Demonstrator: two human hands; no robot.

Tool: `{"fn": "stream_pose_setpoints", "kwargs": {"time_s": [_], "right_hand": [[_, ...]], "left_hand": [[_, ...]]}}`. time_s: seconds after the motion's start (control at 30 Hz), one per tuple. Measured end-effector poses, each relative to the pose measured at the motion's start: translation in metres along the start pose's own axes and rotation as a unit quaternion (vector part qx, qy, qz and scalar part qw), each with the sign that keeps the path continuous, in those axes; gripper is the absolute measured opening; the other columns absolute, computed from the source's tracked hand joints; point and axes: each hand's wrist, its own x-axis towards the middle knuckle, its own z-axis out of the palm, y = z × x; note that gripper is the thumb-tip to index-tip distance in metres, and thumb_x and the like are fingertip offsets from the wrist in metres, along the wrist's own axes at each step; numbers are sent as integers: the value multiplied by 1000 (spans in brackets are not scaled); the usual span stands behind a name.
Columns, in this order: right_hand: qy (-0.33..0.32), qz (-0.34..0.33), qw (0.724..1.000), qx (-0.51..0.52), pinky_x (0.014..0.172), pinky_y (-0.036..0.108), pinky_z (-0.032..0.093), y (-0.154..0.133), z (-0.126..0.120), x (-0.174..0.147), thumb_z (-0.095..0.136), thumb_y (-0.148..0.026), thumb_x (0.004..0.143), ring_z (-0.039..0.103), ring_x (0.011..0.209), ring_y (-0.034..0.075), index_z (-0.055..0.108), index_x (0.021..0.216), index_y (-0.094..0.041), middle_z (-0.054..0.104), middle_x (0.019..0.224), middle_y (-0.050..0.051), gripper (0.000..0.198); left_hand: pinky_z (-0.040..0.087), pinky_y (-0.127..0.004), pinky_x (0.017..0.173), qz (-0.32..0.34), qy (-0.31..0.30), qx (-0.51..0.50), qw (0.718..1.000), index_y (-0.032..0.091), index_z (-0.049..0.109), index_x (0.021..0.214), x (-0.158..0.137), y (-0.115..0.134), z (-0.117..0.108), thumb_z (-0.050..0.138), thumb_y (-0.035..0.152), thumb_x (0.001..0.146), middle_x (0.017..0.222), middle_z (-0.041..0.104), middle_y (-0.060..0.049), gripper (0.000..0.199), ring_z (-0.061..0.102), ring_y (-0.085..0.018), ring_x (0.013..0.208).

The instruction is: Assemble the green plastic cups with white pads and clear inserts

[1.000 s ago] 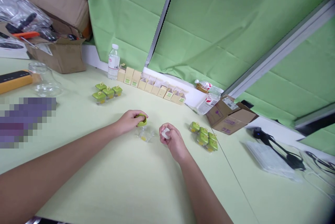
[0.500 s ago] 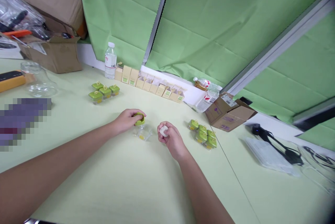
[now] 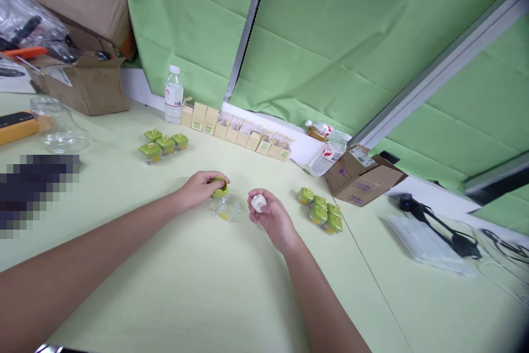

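Observation:
My left hand is closed on a green lid, its underside turned partly toward me. Just below the lid stands a small clear plastic box with a yellow patch on it; whether the two are joined I cannot tell. To the right of the box, my right hand grips a small white rounded case between thumb and fingers, apart from the box. Closed clear boxes with green lids sit in two groups, one group at the back left and another right of my right hand.
Several small beige cartons line the back edge beside an upright water bottle. Lying bottles and a cardboard box are at back right. Further right are a clear plastic pack and black cables. A glass jar stands left.
The white case shows more of its surface in my right hand, whose fingers have shifted around it. My left hand and the lid stay nearly in place.

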Motion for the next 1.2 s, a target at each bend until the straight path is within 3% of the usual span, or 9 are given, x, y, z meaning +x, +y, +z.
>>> {"fn": "stream_pose_setpoints", "kwargs": {"time_s": [0.27, 0.6, 0.87, 1.0, 1.2], "right_hand": [[11, 11, 1000, 11, 54, 26, 37, 2, 2, 1, 55, -23, 68, 47, 67, 15, 64, 90, -16, 57, 84, 6, 24], [16, 19, 999, 23, 53, 25, 34, -1, 6, 0, 57, -21, 68, 47, 64, 14, 62, 86, -18, 57, 79, 4, 19], [11, 7, 999, 33, 56, 25, 39, 1, 5, 1, 65, -22, 72, 51, 68, 13, 64, 90, -18, 59, 83, 3, 18], [-4, 8, 1000, 17, 64, 27, 47, 0, 4, -1, 70, -25, 75, 59, 77, 16, 67, 93, -18, 63, 95, 6, 20], [-53, 31, 998, -10, 88, 38, 53, -4, 3, -5, 75, -25, 76, 67, 100, 22, 67, 100, -20, 67, 113, 8, 25]], "left_hand": [[45, -20, 54, -10, 3, -4, 1000, 18, 74, 94, -1, 5, 2, 60, 42, 74, 82, 66, -3, 33, 57, -14, 69], [43, -20, 51, -12, 15, 11, 1000, 18, 74, 93, -3, 7, 2, 59, 41, 74, 80, 66, -3, 34, 56, -14, 67], [44, -20, 53, -15, 7, -12, 1000, 19, 74, 93, -2, 4, 2, 60, 40, 74, 81, 66, -2, 32, 56, -14, 68], [45, -21, 56, -12, 5, -16, 1000, 19, 74, 93, -1, 4, 2, 61, 40, 73, 82, 66, -2, 32, 57, -14, 69], [44, -22, 56, -11, 7, -10, 1000, 19, 75, 92, -2, 5, 1, 62, 40, 73, 81, 67, -2, 32, 57, -15, 69]]}}
